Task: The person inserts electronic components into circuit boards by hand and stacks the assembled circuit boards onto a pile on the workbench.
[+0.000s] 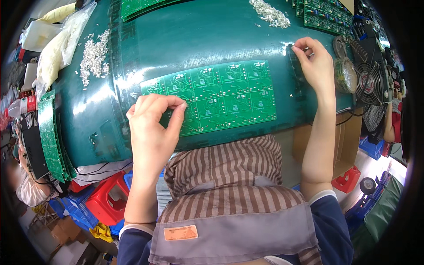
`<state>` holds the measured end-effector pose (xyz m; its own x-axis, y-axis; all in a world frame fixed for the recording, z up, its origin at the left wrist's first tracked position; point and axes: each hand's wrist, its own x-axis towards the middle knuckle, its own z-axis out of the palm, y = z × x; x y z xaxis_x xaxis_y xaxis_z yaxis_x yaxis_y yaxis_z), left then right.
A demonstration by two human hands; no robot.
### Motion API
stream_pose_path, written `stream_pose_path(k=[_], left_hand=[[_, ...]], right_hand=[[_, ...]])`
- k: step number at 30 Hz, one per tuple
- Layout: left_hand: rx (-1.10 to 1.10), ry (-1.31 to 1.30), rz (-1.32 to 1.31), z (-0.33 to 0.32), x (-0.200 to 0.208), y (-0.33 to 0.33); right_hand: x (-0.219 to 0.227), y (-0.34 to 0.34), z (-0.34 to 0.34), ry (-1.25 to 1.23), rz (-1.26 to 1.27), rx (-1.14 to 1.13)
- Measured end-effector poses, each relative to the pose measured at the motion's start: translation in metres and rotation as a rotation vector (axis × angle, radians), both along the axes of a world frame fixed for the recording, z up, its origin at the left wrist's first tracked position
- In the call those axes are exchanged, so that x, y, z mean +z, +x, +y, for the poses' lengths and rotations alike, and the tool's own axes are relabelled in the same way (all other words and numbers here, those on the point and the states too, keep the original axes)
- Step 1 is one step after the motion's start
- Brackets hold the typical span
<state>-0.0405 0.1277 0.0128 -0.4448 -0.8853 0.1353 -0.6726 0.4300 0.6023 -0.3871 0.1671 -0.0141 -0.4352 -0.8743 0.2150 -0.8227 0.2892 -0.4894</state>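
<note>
where the dark green mat (185, 39) covers the workbench, a green circuit board panel (221, 95) lies flat near the person's edge, a grid of small repeated boards. the left hand (154, 128) rests on the panel's left end, thumb and forefinger pinched together at a spot on the board; whether something tiny sits between them cannot be told. the right hand (316, 64) is off the panel, just past its right end, fingers curled and closed on the rim of a dark round object (292, 59) at the mat's edge. beside that hand stand two tape rolls (344, 73) and a black fan (369, 77). a heap of small silver parts (95, 55) lies at the mat's left, another heap (270, 13) at the top. stacks of green boards (52, 137) lean at the left edge, more boards (324, 15) sit top right. clear plastic bags (57, 39) lie at the upper left. below the bench show a red plastic stool (106, 201), blue crates (73, 210) and a cardboard box (346, 141). the person wears a striped apron (225, 176).
</note>
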Motion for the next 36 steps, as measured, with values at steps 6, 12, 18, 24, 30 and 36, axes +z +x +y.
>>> stream_pose_path(k=[6, 12, 18, 24, 30, 36], left_hand=[[-0.095, -0.200, -0.171, 0.006, 0.005, -0.006], [-0.079, -0.252, -0.263, 0.011, 0.012, -0.014], [-0.070, -0.259, -0.258, 0.011, 0.010, -0.012], [-0.054, -0.206, -0.193, 0.009, 0.005, -0.004], [-0.011, -0.025, -0.087, 0.004, 0.007, -0.001], [-0.015, -0.026, -0.070, 0.000, 0.005, 0.004]], right_hand=[[0.002, 0.034, 0.010, -0.103, -0.034, 0.014], [-0.002, 0.072, 0.034, -0.280, -0.468, 0.109], [0.007, 0.087, 0.054, -0.179, -0.571, 0.166], [0.001, 0.086, 0.055, -0.204, -0.494, 0.250], [0.003, 0.085, 0.055, -0.169, -0.518, 0.221], [0.001, 0.091, 0.051, -0.181, -0.506, 0.204]])
